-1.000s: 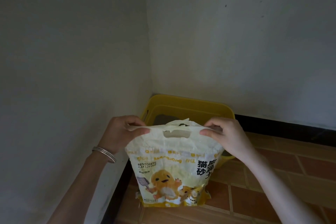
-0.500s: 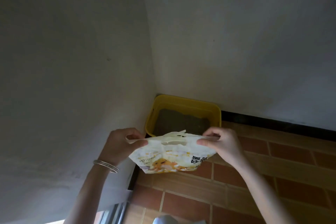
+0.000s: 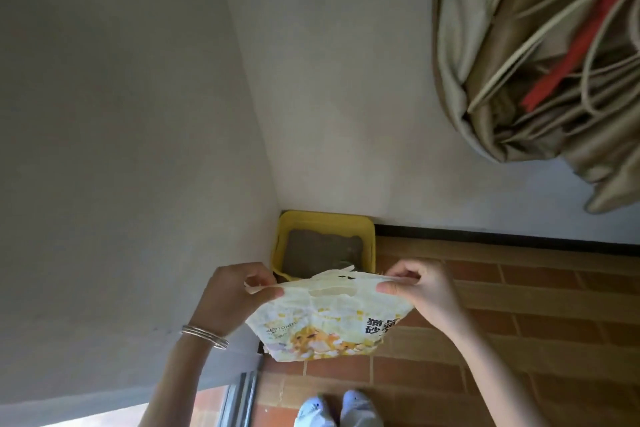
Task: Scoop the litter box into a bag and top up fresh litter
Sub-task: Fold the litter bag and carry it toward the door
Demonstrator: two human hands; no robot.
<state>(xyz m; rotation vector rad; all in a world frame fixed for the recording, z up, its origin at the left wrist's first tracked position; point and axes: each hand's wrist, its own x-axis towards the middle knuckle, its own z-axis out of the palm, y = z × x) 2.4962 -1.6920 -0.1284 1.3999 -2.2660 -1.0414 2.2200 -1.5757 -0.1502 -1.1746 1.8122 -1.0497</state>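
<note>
A white and yellow cat litter bag (image 3: 325,322) hangs in the air in front of me, lifted off the floor. My left hand (image 3: 232,295) pinches its top left corner and my right hand (image 3: 420,288) pinches its top right corner, stretching the top edge with its cut-out handle. Beyond the bag, a yellow litter box (image 3: 370,243) sits in the corner of two white walls, holding dark grey litter (image 3: 322,250). The bag hides the box's near edge.
The floor is red-brown brick tile (image 3: 519,305) with a black skirting strip (image 3: 502,236) along the far wall. Bundled beige curtains (image 3: 540,55) hang at the upper right. My white shoes (image 3: 341,409) show at the bottom. A white wall (image 3: 121,149) stands close on the left.
I have stood up: the view pulled back and higher, the bag came off the floor with both hands, and the curtains and my shoes have come into view.
</note>
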